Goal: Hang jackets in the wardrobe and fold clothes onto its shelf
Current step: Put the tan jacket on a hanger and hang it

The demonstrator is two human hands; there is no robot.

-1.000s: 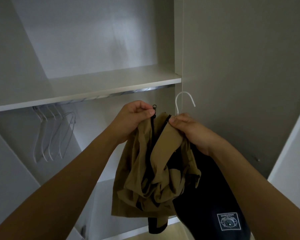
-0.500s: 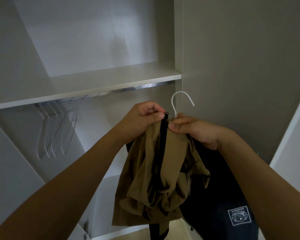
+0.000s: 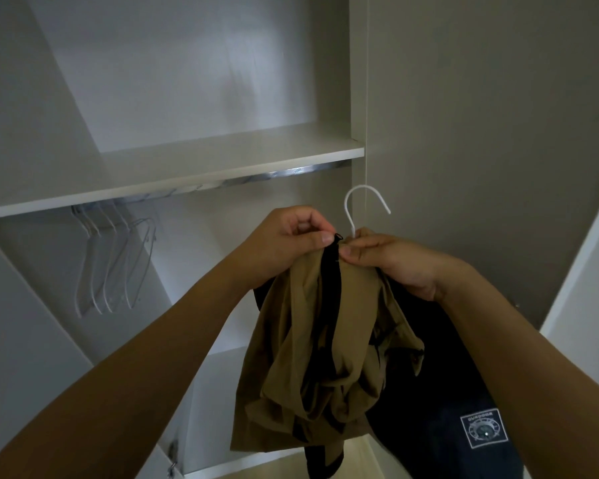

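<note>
Head view, single camera: worn at head height, tilted upward and forward into the wardrobe (image 3: 173, 98), close behind raised forearms. Fingers (image 3: 325, 238) near frame centre; shelf (image 3: 222, 160) above them, door panel right.

Left arm: bare from forearm to left hand (image 3: 287, 242), no sleeve in view.
Right arm: bare too, right hand (image 3: 391, 262) ungloved.
Wrists and fingers: no watch, band or ring.

Grey wall (image 3: 481, 115), from 12 to 3 o'clock; pale panel edge (image 3: 588, 271), slanting, at 3 o'clock.
</note>
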